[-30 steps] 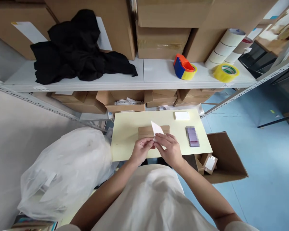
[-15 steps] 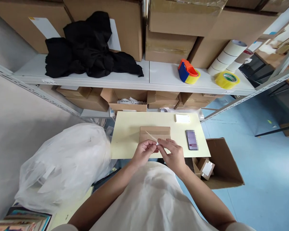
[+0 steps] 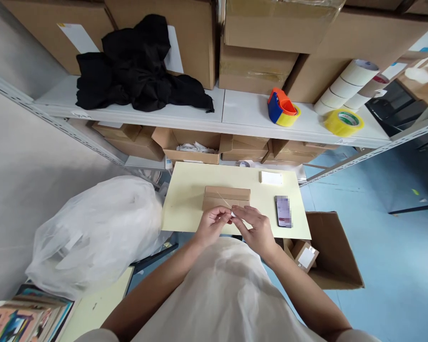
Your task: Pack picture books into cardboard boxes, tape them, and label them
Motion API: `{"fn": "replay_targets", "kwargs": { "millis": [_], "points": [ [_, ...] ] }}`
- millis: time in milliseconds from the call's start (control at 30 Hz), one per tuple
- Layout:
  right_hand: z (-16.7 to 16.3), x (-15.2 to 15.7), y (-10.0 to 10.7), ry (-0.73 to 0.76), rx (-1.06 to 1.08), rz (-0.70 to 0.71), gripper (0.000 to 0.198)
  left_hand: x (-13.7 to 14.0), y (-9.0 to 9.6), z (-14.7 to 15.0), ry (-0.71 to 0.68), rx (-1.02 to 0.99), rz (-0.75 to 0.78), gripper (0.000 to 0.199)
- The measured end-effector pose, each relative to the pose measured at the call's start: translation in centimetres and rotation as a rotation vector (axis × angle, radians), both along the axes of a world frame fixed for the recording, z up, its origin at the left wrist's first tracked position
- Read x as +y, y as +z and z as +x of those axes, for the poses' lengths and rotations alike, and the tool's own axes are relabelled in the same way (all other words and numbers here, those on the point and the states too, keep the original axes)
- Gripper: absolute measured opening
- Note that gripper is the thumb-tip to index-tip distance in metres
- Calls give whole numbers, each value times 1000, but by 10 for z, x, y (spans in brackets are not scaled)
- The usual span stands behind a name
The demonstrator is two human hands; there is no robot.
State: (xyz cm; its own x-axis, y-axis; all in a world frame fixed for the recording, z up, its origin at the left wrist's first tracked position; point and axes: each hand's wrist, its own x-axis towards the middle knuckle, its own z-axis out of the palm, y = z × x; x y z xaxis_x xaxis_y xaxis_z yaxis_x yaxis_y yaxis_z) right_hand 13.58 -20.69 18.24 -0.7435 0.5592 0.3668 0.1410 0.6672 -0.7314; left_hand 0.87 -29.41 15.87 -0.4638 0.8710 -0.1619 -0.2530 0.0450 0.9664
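Observation:
A small white piece (image 3: 232, 214), too small to make out in full, is pinched between the fingertips of my two hands. From it a thin pale strip (image 3: 224, 199) sticks up towards the far left, edge-on to me. My left hand (image 3: 212, 224) grips the piece with thumb and bent fingers. On the other side, my right hand (image 3: 255, 227) has its thumb and forefinger closed on the same piece. Just beyond the fingers a small brown cardboard box (image 3: 228, 193) lies on the pale yellow table (image 3: 183, 199), its near part hidden by my hands.
A phone (image 3: 283, 211) and a white stack of paper (image 3: 271, 177) lie to the right. An open carton (image 3: 337, 247) stands lower right, a bulging plastic bag (image 3: 96, 232) at left. The shelf holds black cloth (image 3: 139, 71), a tape dispenser (image 3: 282, 108) and tape rolls (image 3: 344, 122).
My view has shifted slightly. The pale strip now shows thinner, turned edge-on. Both hands keep their pinch in nearly the same place.

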Motion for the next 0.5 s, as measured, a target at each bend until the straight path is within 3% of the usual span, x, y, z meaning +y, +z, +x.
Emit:
{"fn": "replay_targets", "kwargs": {
  "millis": [267,500],
  "points": [
    [5,11,2,6,16,-139,19,6,3,11,62,194,29,24],
    [13,18,-2,13,32,-143,21,9,4,24,57,353,11,22]
  ]
}}
